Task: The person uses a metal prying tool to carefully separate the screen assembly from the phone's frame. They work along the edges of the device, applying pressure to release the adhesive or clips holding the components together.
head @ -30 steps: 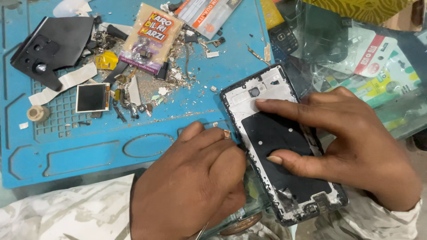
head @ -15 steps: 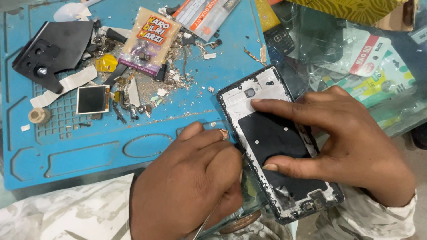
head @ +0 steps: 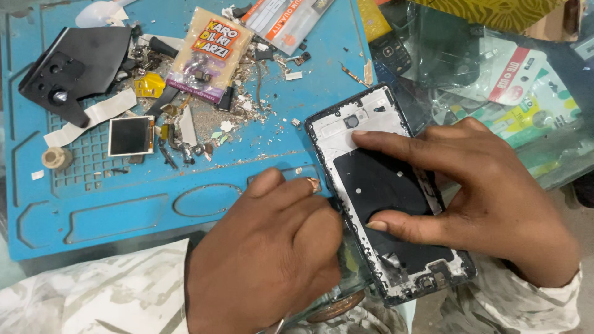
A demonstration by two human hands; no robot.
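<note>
the opened phone frame (head: 387,204) lies face-down between both hands, half on the blue repair mat (head: 124,210) and half over the counter's near edge. the right hand (head: 489,198) pins it, index finger and thumb spread flat on the black inner plate. the left hand (head: 272,247) is curled closed against the frame's left edge; whether it grips a tool, i cannot tell. to do this well, keep the right hand's pressure even and work the seam slowly. loose scraps and a small square screen (head: 130,136) lie beyond the left hand.
</note>
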